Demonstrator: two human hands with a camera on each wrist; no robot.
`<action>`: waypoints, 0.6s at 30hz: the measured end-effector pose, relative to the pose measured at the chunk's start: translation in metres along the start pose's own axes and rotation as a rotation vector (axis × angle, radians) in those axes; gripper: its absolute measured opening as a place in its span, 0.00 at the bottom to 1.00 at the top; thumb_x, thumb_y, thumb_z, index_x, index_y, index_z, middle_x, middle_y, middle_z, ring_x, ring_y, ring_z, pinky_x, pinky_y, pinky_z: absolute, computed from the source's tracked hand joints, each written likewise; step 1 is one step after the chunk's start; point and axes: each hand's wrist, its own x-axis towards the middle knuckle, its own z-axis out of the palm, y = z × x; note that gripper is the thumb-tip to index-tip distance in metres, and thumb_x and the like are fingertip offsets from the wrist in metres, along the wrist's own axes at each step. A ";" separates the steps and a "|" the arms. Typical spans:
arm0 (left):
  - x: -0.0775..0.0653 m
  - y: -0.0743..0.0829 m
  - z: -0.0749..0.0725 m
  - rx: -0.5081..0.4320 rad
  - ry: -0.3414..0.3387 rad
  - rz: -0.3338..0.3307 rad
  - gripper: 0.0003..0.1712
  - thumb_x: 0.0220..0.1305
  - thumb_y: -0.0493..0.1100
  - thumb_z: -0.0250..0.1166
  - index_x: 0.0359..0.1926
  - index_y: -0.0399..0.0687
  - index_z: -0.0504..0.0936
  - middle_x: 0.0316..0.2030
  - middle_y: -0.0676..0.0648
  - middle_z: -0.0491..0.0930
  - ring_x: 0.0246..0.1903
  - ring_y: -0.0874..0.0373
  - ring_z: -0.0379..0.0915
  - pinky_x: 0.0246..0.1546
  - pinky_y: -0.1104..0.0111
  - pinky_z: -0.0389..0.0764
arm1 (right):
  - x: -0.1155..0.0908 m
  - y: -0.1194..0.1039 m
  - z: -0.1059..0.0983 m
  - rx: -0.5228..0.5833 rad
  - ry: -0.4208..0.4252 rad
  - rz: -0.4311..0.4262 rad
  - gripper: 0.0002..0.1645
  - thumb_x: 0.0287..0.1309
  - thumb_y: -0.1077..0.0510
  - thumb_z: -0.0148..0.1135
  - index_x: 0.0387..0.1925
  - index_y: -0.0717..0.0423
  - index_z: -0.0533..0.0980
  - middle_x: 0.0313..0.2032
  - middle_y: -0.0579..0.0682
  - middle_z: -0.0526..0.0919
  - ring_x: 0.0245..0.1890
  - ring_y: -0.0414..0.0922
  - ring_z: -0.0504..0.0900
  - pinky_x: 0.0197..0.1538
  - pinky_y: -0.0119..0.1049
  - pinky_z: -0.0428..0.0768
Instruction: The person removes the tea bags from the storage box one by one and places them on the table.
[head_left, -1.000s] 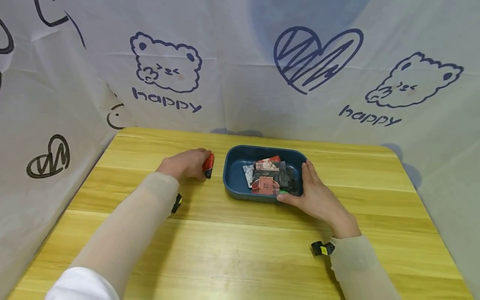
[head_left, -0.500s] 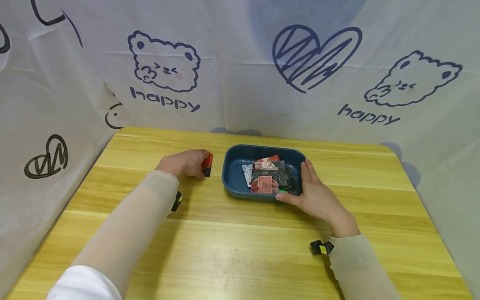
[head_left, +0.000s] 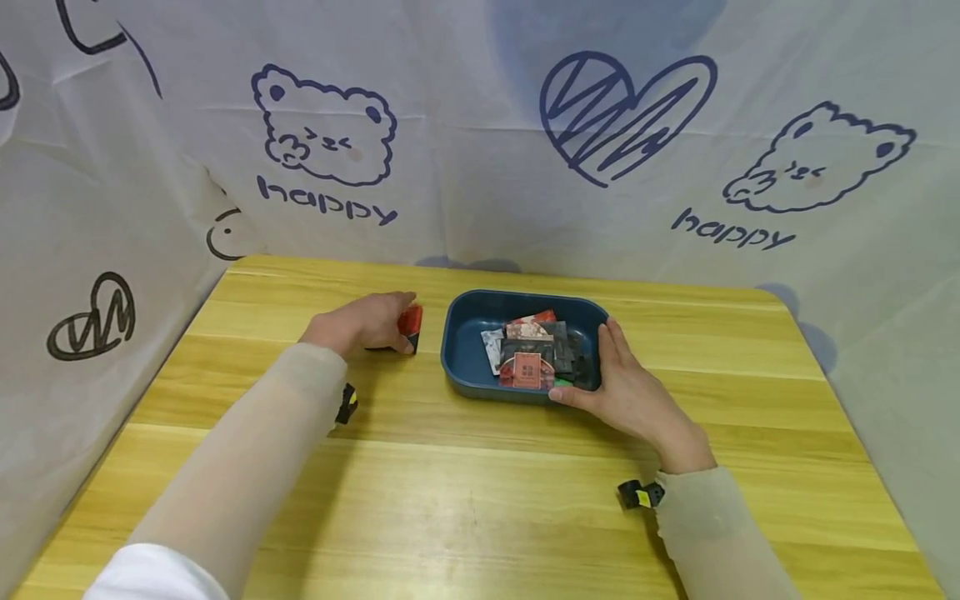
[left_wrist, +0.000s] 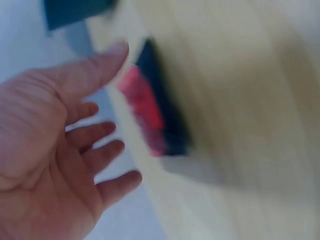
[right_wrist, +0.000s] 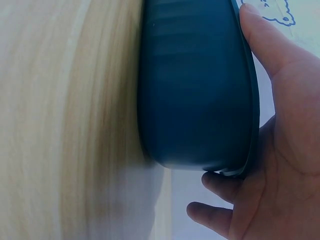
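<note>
My left hand (head_left: 365,322) is over a small red and black packet (head_left: 409,322), left of the dark blue container (head_left: 468,354). In the left wrist view the fingers are spread apart and the packet (left_wrist: 145,107) rests on the table beyond the thumb, blurred. My right hand (head_left: 639,400) holds the container's near right corner, thumb on the front rim and fingers along the right end. Several flat sachets (head_left: 529,358), black, red and silvery, lie heaped inside toward the right. The container's outer wall (right_wrist: 200,90) fills the right wrist view's middle.
Everything stands on a wood-grain table (head_left: 442,508). A white cloth (head_left: 465,167) with drawn bears and hearts hangs behind the far edge, and another stretch of it runs along the left. Dark wrist straps (head_left: 641,495) sit on both arms.
My left hand's fingers have loosened from the red and black packet, lifting slightly left, so more of it shows. The right hand stays on the container.
</note>
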 end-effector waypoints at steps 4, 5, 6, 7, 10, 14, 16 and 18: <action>-0.008 0.020 -0.010 0.117 0.148 0.052 0.44 0.74 0.45 0.67 0.82 0.38 0.58 0.78 0.35 0.64 0.75 0.37 0.63 0.78 0.46 0.63 | 0.000 0.001 0.001 0.001 -0.002 -0.005 0.85 0.53 0.11 0.57 0.83 0.66 0.33 0.84 0.63 0.27 0.80 0.71 0.50 0.73 0.66 0.68; -0.011 0.028 -0.012 0.141 0.181 0.067 0.42 0.74 0.45 0.66 0.81 0.38 0.60 0.78 0.35 0.64 0.76 0.37 0.62 0.78 0.46 0.63 | 0.001 0.001 0.001 0.002 -0.002 -0.005 0.85 0.53 0.11 0.57 0.83 0.66 0.33 0.84 0.62 0.27 0.80 0.71 0.50 0.73 0.66 0.67; -0.014 0.037 -0.013 0.163 0.211 0.090 0.40 0.75 0.45 0.65 0.81 0.38 0.61 0.78 0.36 0.63 0.77 0.37 0.59 0.78 0.47 0.63 | 0.001 0.001 0.001 0.001 -0.002 -0.006 0.85 0.53 0.11 0.57 0.83 0.66 0.33 0.84 0.62 0.27 0.80 0.71 0.51 0.73 0.66 0.68; -0.017 0.047 -0.013 0.187 0.239 0.119 0.38 0.75 0.45 0.64 0.80 0.39 0.63 0.78 0.36 0.65 0.77 0.37 0.60 0.78 0.47 0.63 | 0.001 0.001 0.001 0.000 -0.002 -0.006 0.85 0.53 0.11 0.56 0.83 0.66 0.33 0.84 0.62 0.26 0.80 0.71 0.51 0.73 0.66 0.68; -0.024 0.077 -0.007 0.224 0.279 0.214 0.36 0.75 0.46 0.66 0.78 0.42 0.68 0.76 0.38 0.69 0.76 0.39 0.62 0.77 0.49 0.65 | 0.001 0.000 0.001 0.001 0.002 -0.007 0.85 0.53 0.12 0.57 0.83 0.66 0.33 0.84 0.62 0.27 0.80 0.71 0.51 0.73 0.65 0.69; -0.027 0.113 0.010 0.253 0.255 0.330 0.33 0.76 0.47 0.65 0.77 0.45 0.71 0.74 0.41 0.72 0.75 0.42 0.65 0.75 0.51 0.69 | 0.000 0.001 0.001 0.001 0.010 -0.010 0.83 0.55 0.13 0.58 0.83 0.67 0.34 0.84 0.63 0.28 0.80 0.71 0.54 0.71 0.65 0.71; -0.026 0.125 0.020 0.270 0.228 0.370 0.31 0.78 0.47 0.64 0.76 0.47 0.72 0.73 0.42 0.73 0.74 0.43 0.67 0.74 0.52 0.71 | 0.000 0.002 0.001 0.004 0.011 -0.010 0.83 0.55 0.14 0.59 0.83 0.67 0.34 0.84 0.62 0.28 0.80 0.70 0.54 0.72 0.64 0.71; -0.024 0.135 0.029 0.294 0.210 0.397 0.28 0.79 0.47 0.61 0.75 0.47 0.73 0.72 0.43 0.74 0.73 0.44 0.69 0.73 0.53 0.73 | 0.000 0.003 0.002 0.002 0.011 -0.013 0.83 0.55 0.14 0.58 0.83 0.67 0.34 0.84 0.62 0.28 0.80 0.70 0.54 0.72 0.64 0.71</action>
